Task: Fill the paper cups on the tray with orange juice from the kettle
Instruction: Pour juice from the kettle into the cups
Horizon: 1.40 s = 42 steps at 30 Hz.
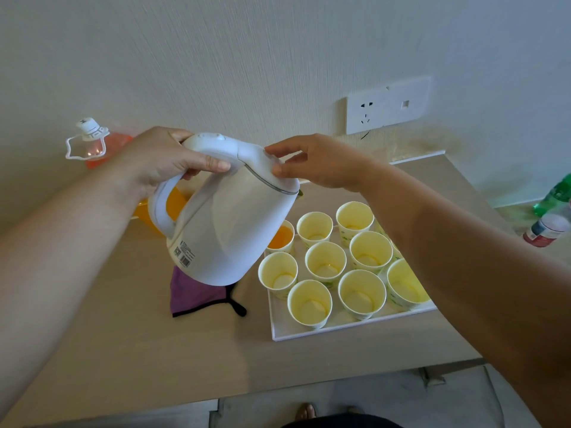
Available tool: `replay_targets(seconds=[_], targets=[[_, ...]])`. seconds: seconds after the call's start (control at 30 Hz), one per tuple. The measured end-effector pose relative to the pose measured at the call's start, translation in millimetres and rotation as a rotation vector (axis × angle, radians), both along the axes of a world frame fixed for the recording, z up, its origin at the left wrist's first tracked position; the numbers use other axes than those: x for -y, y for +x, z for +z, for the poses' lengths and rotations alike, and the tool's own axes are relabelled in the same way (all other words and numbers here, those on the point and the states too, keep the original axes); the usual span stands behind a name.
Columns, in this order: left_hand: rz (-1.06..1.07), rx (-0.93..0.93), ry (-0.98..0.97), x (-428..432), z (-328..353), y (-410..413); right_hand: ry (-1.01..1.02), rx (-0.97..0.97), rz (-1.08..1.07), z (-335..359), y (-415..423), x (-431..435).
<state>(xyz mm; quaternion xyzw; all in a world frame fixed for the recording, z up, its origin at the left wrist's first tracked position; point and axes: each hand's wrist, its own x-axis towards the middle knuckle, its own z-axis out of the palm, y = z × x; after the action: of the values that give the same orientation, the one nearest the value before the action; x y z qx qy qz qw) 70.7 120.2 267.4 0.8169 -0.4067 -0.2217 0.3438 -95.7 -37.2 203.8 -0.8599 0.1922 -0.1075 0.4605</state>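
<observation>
My left hand point(160, 159) grips the handle of a white kettle point(228, 223), which is tilted to the right, spout over the far left of the tray. My right hand point(315, 162) rests its fingertips on the kettle's lid. A white tray point(309, 333) holds several paper cups. The cup at the far left point(282, 237), partly hidden by the kettle, holds orange juice. The other cups, such as the middle one point(325, 261) and a front one point(310, 302), look empty, with pale yellow insides.
A purple cloth point(194, 296) lies under the kettle on the beige table. A large orange juice bottle point(95, 146) stands at the back left by the wall. A green bottle point(556, 196) and a small white jar point(547, 228) sit at the right. A wall socket point(387, 106) is behind the tray.
</observation>
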Motion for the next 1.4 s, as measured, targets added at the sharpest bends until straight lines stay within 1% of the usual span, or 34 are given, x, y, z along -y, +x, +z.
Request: replay_targets(seconds=[0.4, 0.63, 0.97, 1.4], targets=[[0.061, 0.033, 0.068, 3, -3, -5, 0.041, 0.014, 0.013, -12, 2, 2], [0.067, 0.017, 0.058, 3, -4, -4, 0.049, 0.014, 0.016, -12, 3, 1], [0.104, 0.068, 0.079, 2, -7, -3, 0.081, 0.032, 0.018, -18, 6, 0], [0.103, 0.080, 0.078, -1, -2, -2, 0.100, 0.053, 0.032, -15, 9, -1]])
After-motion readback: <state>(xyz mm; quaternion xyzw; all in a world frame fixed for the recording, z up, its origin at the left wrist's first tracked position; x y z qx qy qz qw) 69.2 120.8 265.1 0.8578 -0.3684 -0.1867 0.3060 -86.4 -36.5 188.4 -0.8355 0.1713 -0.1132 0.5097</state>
